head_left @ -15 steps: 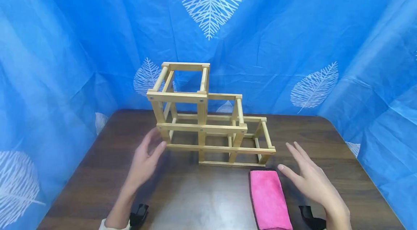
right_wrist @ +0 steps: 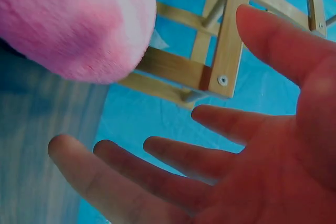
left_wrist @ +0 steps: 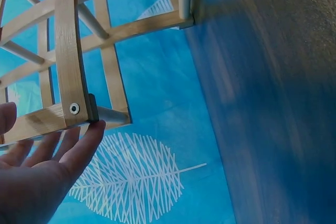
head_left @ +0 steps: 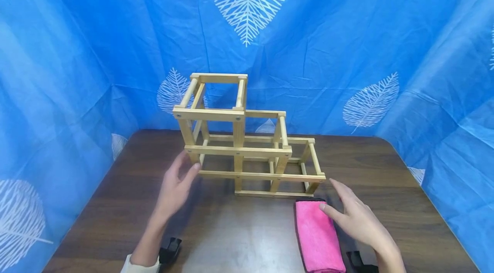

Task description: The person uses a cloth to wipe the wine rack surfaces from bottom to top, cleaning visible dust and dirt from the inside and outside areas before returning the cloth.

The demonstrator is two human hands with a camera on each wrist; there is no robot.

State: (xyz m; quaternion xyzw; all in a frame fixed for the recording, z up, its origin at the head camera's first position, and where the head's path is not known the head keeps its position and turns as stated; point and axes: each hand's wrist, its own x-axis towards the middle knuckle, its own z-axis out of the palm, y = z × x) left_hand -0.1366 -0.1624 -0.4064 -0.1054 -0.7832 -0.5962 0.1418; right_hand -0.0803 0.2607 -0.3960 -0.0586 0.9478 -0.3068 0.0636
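A stepped wooden rack (head_left: 238, 151) of light slats and round dowels stands on the table, tallest at its left. My left hand (head_left: 173, 189) is at its left end, low on the front corner post. The left wrist view shows fingers (left_wrist: 79, 153) along one side of the slat and the thumb (left_wrist: 6, 118) on the other, a light hold. Off the rack's right end, my right hand (head_left: 356, 217) hovers with fingers spread, holding nothing. Its thumb reaches over the edge of a folded pink cloth (head_left: 318, 236); contact cannot be told.
The brown wooden table (head_left: 227, 225) carries the rack and cloth. Blue curtains (head_left: 308, 50) with white leaf prints enclose the back and both sides. A dark strip (head_left: 310, 199) shows along the cloth's far edge. Black wrist mounts (head_left: 170, 249) are on both forearms.
My right hand has moved left and slightly down, nearer the rack's end and over the cloth's edge. The left hand has edged inward, its thumb now over the post. The rack stays put.
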